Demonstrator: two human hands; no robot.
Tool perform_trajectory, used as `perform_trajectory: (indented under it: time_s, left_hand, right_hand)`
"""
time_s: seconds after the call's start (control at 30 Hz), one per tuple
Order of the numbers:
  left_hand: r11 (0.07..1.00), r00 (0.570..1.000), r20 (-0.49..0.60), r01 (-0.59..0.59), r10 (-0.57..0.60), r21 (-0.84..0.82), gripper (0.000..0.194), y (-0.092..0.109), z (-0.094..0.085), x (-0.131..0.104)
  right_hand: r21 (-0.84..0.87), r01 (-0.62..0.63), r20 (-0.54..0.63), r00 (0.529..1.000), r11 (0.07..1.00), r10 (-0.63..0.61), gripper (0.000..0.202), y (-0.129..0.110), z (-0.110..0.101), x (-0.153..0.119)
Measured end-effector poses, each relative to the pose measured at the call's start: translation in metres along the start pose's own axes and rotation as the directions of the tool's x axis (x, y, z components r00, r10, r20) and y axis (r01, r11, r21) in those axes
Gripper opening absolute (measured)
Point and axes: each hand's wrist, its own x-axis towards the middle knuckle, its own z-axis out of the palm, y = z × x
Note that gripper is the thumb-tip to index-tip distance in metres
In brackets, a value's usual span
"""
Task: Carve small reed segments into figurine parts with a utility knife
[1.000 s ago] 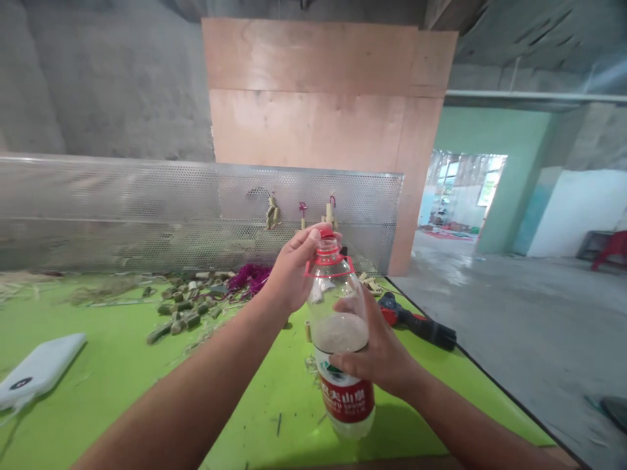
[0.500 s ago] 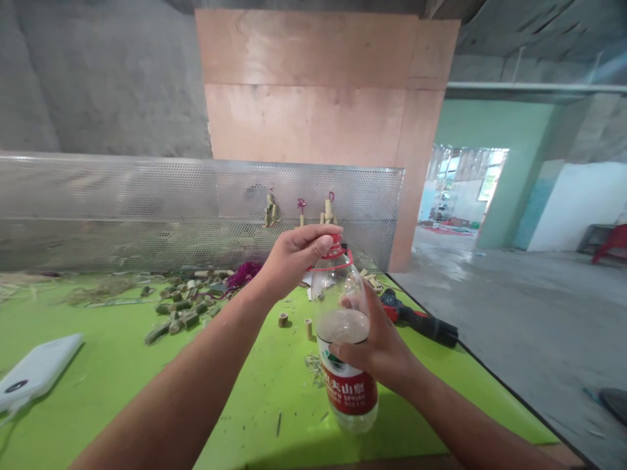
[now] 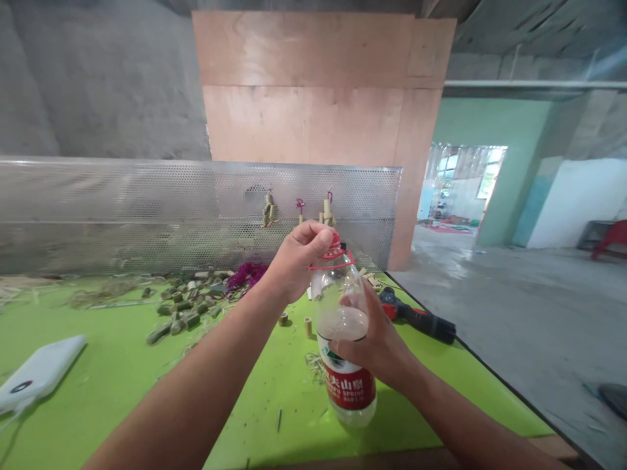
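Observation:
A large clear plastic bottle (image 3: 349,385) with a red and white label stands upright on the green table (image 3: 264,418), partly filled with liquid. My left hand (image 3: 306,251) has its fingers closed on the red cap (image 3: 335,241) at the top of the bottle. A red carrying loop (image 3: 333,264) sits round the bottle's neck. My right hand (image 3: 375,349) is wrapped round the bottle's right side, above and beside the label.
Bamboo pieces (image 3: 183,313) and purple string (image 3: 247,274) lie at the left back. A power tool (image 3: 421,320) rests near the right edge, a white power bank (image 3: 42,372) at the far left. Perforated mesh (image 3: 147,215) stands behind.
The fingers of my left hand have curled in more round the cap. My right hand keeps its hold on the bottle, which stands in about the same place.

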Motion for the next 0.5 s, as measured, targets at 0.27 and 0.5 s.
perform_trajectory:
  time_s: [0.27, 0.5]
  left_hand:
    - [0.998, 0.988, 0.154, -0.016, 0.024, -0.052, 0.02, -0.005, 0.0, 0.001]
    - [0.996, 0.976, 0.211, -0.038, 0.053, -0.075, 0.035, -0.019, -0.006, 0.009]
  right_hand:
    - [0.033, 0.09, 0.047, 0.995, 0.995, -0.091, 0.102, 0.011, -0.004, 0.0]
    - [0.18, 0.149, 0.25, 0.949, 0.972, -0.192, 0.109, 0.021, -0.013, 0.013]
